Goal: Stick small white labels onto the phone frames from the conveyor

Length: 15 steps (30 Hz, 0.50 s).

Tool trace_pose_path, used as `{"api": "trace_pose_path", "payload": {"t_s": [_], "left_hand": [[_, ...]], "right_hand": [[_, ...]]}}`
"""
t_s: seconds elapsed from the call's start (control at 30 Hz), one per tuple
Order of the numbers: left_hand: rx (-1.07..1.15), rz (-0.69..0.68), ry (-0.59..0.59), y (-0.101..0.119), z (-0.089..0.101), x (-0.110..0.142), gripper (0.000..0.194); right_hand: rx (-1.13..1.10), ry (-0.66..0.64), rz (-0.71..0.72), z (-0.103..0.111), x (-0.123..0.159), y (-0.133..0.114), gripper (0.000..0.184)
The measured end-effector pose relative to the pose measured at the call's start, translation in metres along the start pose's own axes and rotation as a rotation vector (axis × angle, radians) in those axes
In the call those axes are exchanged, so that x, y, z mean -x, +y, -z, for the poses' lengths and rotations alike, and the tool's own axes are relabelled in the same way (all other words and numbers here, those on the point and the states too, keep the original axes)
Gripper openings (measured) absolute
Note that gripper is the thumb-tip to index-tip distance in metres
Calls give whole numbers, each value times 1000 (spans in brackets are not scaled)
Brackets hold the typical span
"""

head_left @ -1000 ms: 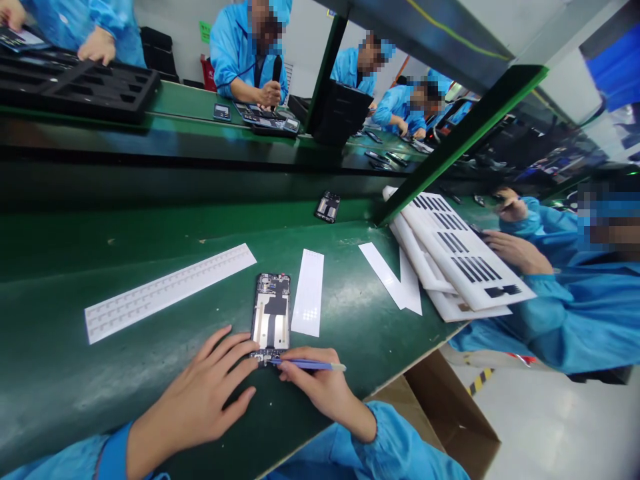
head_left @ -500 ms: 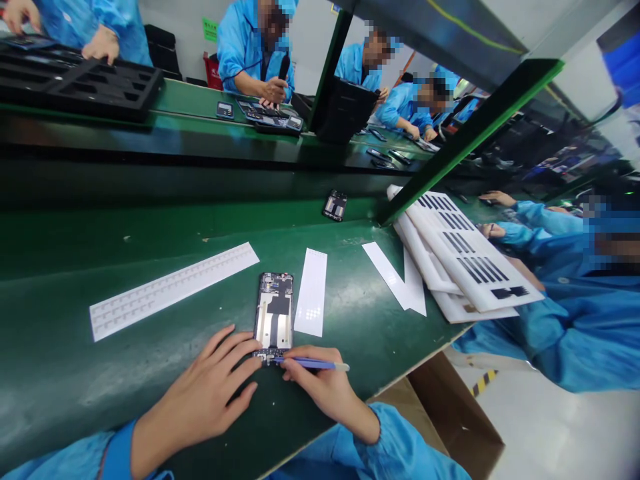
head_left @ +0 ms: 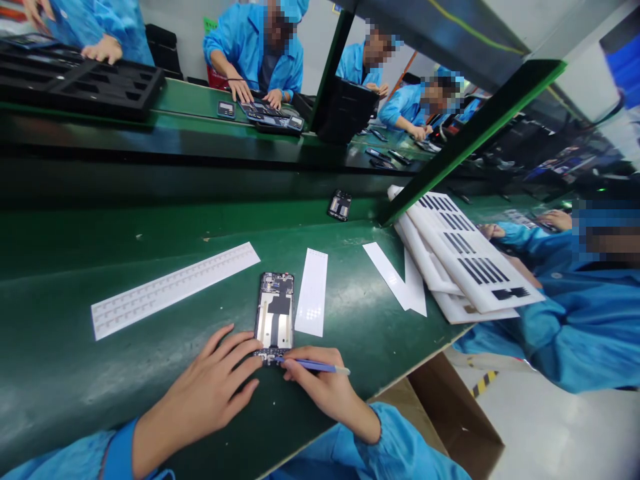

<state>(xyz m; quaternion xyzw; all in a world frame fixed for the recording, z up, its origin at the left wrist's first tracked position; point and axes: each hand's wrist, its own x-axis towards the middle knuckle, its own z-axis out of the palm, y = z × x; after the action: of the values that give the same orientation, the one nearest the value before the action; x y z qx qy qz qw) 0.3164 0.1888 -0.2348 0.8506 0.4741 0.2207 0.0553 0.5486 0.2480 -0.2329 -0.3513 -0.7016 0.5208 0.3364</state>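
Note:
An opened phone (head_left: pixel 275 310) lies on the green bench with its circuit boards and silvery inside facing up. My left hand (head_left: pixel 210 383) rests flat with fingers spread, its fingertips touching the phone's lower left edge. Pinched in my right hand (head_left: pixel 325 383) is a pair of blue tweezers (head_left: pixel 320 366); their tip reaches the small board at the phone's lower end. What the tip touches there is too small to make out. Right beside the phone lies a white sticker sheet (head_left: pixel 311 293). A longer white sheet with rows of small labels (head_left: pixel 175 290) lies to the left.
A second opened phone (head_left: pixel 339 205) lies farther back. White strips (head_left: pixel 395 277) and stacked white foam sheets with black pieces (head_left: pixel 465 247) sit at right, near a green post (head_left: pixel 475 140). Below the bench edge is a cardboard box (head_left: pixel 450 413). Co-workers in blue sit across and at right.
My hands, the tweezers and the phone stay almost still. Across the bench, a co-worker has lowered both hands onto the phones there, and the dark tool once held up is gone from view.

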Motion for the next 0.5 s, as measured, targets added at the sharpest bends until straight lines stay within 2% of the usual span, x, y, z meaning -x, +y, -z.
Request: {"api": "trace_pose_path", "payload": {"t_s": [0.13, 0.23, 0.4, 0.5], "left_hand": [[-16, -5, 40, -1, -3, 0, 25], [-36, -15, 10, -3, -3, 1, 27], [-73, -48, -26, -6, -4, 3, 29], [-45, -40, 1, -4, -5, 2, 23]], "right_hand": [[-6, -16, -20, 1, -1, -1, 11], [-9, -29, -29, 1, -2, -1, 11], [-168, 9, -121, -1, 1, 7, 14], [-190, 31, -158, -2, 2, 9, 18]]}}
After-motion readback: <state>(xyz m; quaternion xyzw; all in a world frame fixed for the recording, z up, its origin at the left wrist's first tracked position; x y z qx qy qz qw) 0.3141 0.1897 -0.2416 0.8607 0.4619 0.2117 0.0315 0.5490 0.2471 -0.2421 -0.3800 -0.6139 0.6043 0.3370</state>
